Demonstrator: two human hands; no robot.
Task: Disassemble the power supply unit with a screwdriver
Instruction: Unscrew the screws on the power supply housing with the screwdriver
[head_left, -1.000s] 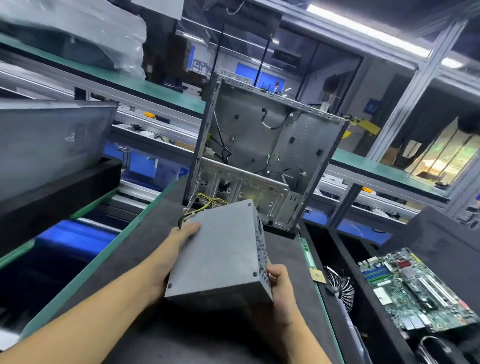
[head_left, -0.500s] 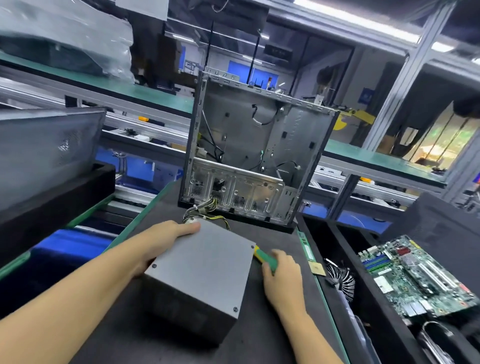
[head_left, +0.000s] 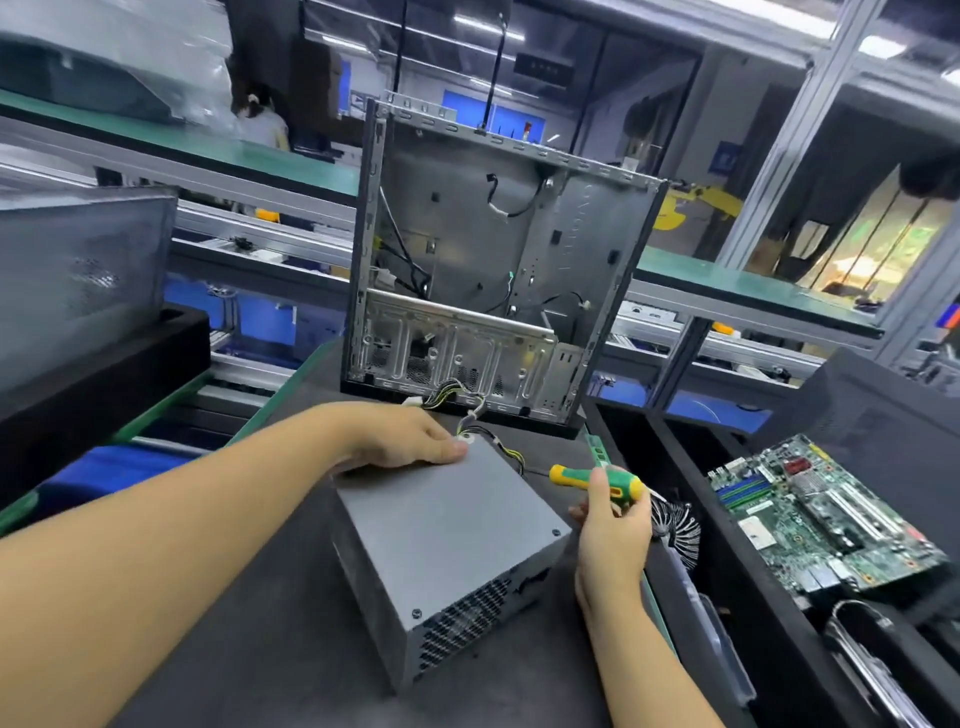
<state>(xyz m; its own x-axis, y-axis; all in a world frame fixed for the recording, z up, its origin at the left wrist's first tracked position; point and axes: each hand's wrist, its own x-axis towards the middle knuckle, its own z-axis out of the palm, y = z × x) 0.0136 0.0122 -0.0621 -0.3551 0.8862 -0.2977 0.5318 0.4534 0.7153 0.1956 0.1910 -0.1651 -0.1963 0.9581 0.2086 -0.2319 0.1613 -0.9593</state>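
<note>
A grey metal power supply unit (head_left: 447, 540) lies flat on the dark work mat (head_left: 249, 649), its vent grille facing me and its yellow and black cables (head_left: 467, 410) trailing toward the far side. My left hand (head_left: 410, 441) rests on its far left corner, fingers laid over the top edge. My right hand (head_left: 613, 525) grips a screwdriver (head_left: 597, 480) with a green and yellow handle, just right of the unit and lifted off the mat. Its tip is hidden.
An empty computer case (head_left: 493, 270) stands upright behind the unit. A black bin at right holds a green motherboard (head_left: 821, 519), and a fan (head_left: 675, 525) lies beside my right hand. A grey panel (head_left: 78, 275) leans at left. Conveyor rails run behind.
The power supply unit went from held in both hands down onto the mat. My right hand let go of it, reached the screwdriver on the mat and picked it up.
</note>
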